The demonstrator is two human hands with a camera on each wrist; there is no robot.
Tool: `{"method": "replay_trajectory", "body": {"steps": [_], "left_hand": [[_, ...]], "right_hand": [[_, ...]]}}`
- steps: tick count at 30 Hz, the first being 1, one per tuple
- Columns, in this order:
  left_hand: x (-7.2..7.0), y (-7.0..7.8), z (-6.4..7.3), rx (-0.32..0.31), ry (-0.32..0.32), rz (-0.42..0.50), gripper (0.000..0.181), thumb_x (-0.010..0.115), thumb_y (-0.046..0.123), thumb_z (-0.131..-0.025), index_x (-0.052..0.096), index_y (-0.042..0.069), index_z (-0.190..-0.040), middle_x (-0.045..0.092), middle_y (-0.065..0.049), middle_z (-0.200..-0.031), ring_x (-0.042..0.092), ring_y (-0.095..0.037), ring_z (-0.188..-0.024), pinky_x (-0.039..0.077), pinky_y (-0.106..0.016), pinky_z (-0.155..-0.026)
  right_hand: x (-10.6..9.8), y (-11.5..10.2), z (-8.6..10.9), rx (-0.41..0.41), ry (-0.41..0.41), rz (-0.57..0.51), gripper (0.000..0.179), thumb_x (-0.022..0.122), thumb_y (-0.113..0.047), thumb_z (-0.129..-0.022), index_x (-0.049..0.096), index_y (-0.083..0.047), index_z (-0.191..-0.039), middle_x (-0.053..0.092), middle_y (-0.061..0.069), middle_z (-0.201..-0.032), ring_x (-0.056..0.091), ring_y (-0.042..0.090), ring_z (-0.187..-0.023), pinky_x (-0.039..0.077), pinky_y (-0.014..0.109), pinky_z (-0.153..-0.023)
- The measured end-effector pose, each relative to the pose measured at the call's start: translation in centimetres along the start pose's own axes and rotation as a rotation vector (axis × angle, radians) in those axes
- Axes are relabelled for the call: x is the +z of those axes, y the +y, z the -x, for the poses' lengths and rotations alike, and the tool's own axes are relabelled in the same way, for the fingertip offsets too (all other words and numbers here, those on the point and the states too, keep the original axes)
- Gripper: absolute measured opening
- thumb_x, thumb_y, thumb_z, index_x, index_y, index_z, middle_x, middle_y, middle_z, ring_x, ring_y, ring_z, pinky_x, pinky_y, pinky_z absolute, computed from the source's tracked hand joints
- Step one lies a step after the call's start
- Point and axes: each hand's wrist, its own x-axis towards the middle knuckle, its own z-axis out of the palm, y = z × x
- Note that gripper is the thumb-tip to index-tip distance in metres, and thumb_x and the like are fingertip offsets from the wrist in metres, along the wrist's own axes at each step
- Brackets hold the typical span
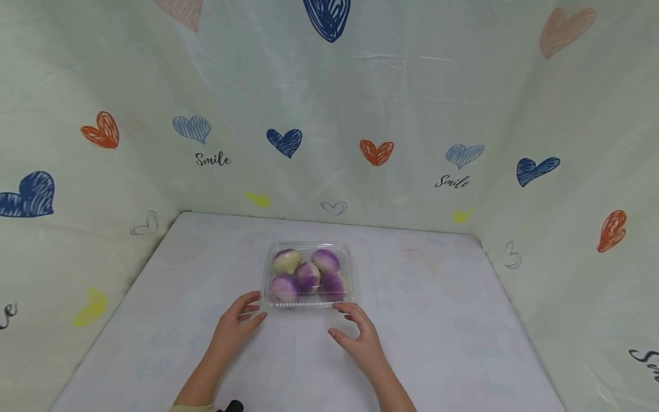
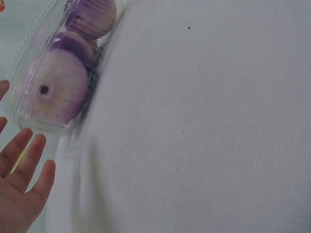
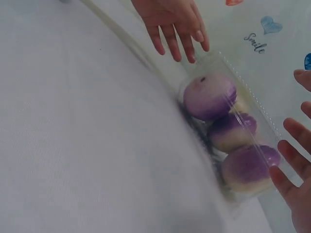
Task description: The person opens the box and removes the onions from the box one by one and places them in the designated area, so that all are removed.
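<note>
Several purple-and-white turnips (image 1: 308, 276) lie inside a clear plastic clamshell box (image 1: 309, 304) on the table. My left hand (image 1: 239, 321) is at the box's near left corner, fingers extended and thumb apart. At the near right corner is my right hand (image 1: 362, 339), its fingers loosely bent and its fingertips close to the rim; whether they touch it I cannot tell. Nothing is held in either hand. The left wrist view shows a large turnip (image 2: 58, 90) through the box wall, above the spread fingers of the left hand (image 2: 22, 182).
A white cloth covers the table (image 1: 437, 320). Behind it and at both sides hangs a pale curtain (image 1: 329, 103) printed with hearts and the word Smile. A small black object (image 1: 234, 406) shows by the left forearm at the bottom edge.
</note>
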Motion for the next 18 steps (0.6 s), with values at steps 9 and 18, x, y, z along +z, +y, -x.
{"method": "replay_trajectory", "body": {"steps": [9,18], "left_hand": [[1.1,0.3,0.7,-0.001,-0.018,0.091,0.050,0.076,0.011,-0.086,0.056,0.002,-0.131,0.061,-0.014,-0.124,0.061,-0.029,-0.108,0.048,-0.044,-0.094],[3.0,1.1,2.1,-0.006,-0.007,0.161,0.047,0.077,0.007,-0.083,0.059,0.005,-0.127,0.065,-0.008,-0.116,0.063,-0.027,-0.102,0.050,-0.041,-0.092]], "right_hand": [[1.0,-0.3,0.0,0.005,0.028,0.005,0.044,0.077,0.004,-0.077,0.064,0.002,-0.119,0.063,0.014,-0.118,0.056,0.026,-0.112,0.046,0.038,-0.095],[2.3,-0.3,0.4,-0.103,0.069,0.068,0.042,0.081,0.007,-0.070,0.068,-0.001,-0.109,0.064,0.015,-0.112,0.056,0.027,-0.109,0.045,0.030,-0.096]]}}
